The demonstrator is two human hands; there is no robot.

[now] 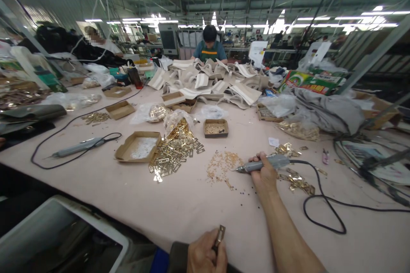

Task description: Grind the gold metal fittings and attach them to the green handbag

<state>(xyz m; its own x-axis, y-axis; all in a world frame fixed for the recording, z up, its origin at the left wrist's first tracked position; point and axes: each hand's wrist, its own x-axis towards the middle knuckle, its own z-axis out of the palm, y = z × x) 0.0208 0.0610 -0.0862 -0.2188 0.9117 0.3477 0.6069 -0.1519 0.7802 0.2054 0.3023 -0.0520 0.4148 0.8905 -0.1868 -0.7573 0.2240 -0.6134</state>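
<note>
My left hand [206, 251] is closed at the table's front edge, pinching a small gold metal plate [220, 234] with a slot in it. A dark piece, partly hidden, shows at its fingers. Farther forward, my right hand [264, 172] grips a grey corded electric screwdriver [272, 162], its tip pointing left over a scatter of tiny gold screws [224, 164]. Left of the screws lies a heap of gold metal plates [174, 149], spilling from a clear bag. More gold pieces [297, 181] lie right of my right hand.
A second electric screwdriver [78, 146] lies at left with its cord looped. Cardboard trays [128, 158] and a small box [216, 135] stand mid-table. Beige fabric pieces [208, 79] pile up before a seated person [209, 47]. A black cord [323, 196] trails right; a white-rimmed bin [92, 217] stands lower left.
</note>
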